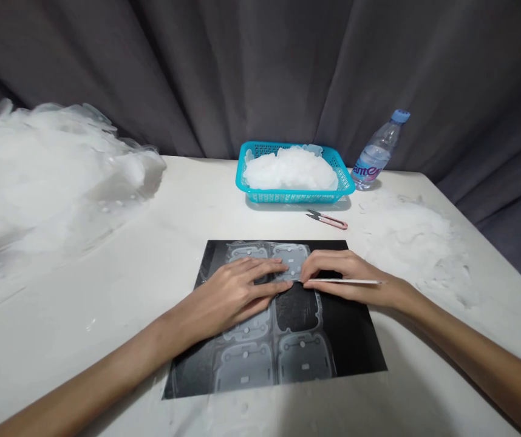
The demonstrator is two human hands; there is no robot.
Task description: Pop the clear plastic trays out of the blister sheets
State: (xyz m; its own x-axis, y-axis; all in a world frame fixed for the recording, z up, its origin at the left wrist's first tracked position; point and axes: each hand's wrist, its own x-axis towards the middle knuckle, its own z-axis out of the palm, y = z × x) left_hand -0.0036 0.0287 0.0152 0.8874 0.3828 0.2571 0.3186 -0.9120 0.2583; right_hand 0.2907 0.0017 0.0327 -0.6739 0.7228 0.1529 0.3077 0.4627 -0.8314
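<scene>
A translucent plastic sheet of several rounded-rectangle cells (260, 358) lies on a black mat (351, 340) in front of me. My left hand (237, 288) rests flat on the sheet with its fingers stretched out, pressing it down near the upper cells. My right hand (347, 279) is closed on a thin white stick-like tool (347, 281), whose tip meets the sheet beside my left fingertips.
A turquoise basket (345, 179) holding white plastic pieces stands at the back centre. Small pink snips (328, 219) lie in front of it. A water bottle (376, 155) stands at the back right. Heaps of clear plastic scrap lie at left (46, 164) and right (415, 237).
</scene>
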